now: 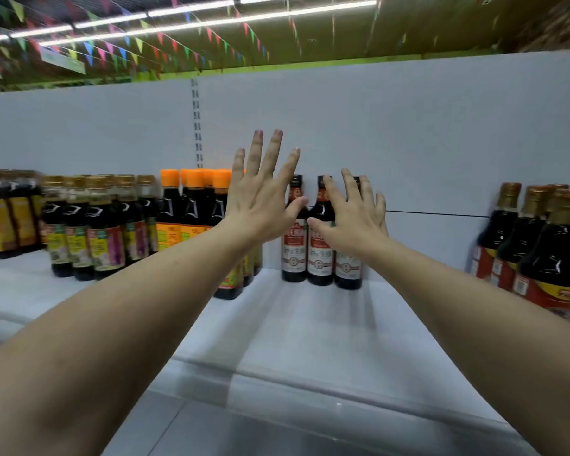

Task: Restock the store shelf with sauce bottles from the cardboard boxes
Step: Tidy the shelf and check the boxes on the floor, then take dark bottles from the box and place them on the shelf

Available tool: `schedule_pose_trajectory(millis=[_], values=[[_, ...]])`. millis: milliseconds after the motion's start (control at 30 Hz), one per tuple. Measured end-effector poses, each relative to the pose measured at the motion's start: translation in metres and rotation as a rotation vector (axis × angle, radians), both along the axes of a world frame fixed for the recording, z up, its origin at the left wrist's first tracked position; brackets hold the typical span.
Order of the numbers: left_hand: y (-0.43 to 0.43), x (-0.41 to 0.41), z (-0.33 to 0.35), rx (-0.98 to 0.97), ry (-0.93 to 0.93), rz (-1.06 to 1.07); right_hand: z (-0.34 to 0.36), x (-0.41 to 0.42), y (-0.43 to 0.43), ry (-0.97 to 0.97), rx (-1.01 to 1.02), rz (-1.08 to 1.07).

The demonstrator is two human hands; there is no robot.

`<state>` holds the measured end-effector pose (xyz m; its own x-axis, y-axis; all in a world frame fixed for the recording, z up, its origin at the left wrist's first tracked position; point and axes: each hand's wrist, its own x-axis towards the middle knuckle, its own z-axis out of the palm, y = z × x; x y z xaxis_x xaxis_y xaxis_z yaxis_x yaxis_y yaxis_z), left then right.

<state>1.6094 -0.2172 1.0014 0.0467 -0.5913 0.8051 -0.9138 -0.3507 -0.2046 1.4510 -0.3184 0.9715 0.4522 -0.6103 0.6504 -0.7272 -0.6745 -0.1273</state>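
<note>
White shelf (bunting overhead) carries 3 red-labelled bottles; my left hand and right hand, fingers spread, hold nothing.

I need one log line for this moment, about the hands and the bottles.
left hand: open, holds nothing | right hand: open, holds nothing | three black-capped bottles: upright at shelf back

The shelf board looks like smooth white painted metal with a soft sheen, and its back panel is matt. The dark sauce bottles shine glossy, their labels slick. The orange caps look like smooth plastic, and the gold neck wraps look foil-like.
</note>
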Motion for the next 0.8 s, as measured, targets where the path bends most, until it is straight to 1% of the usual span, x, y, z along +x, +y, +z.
schedule_pose_trajectory(millis=[100, 267, 400, 467, 600, 700, 800], values=[[0.038, 0.027, 0.0, 0.022, -0.027, 0.055, 0.004, 0.026, 0.027, 0.03, -0.022, 0.049], [0.124, 0.098, -0.006, 0.026, 0.028, 0.164, 0.014, 0.096, 0.086, 0.088, -0.097, 0.147], [0.217, 0.168, -0.015, 0.085, 0.06, 0.262, 0.013, 0.175, 0.153, 0.11, -0.178, 0.255], [0.268, 0.204, -0.021, 0.106, 0.078, 0.317, 0.009, 0.219, 0.193, 0.131, -0.179, 0.31], [0.369, 0.272, -0.037, 0.102, 0.176, 0.462, -0.005, 0.311, 0.281, 0.154, -0.178, 0.457], [0.435, 0.316, -0.054, 0.138, 0.234, 0.577, -0.023, 0.378, 0.346, 0.194, -0.209, 0.566], [0.494, 0.356, -0.073, 0.18, 0.289, 0.67, -0.036, 0.44, 0.403, 0.21, -0.193, 0.675]])
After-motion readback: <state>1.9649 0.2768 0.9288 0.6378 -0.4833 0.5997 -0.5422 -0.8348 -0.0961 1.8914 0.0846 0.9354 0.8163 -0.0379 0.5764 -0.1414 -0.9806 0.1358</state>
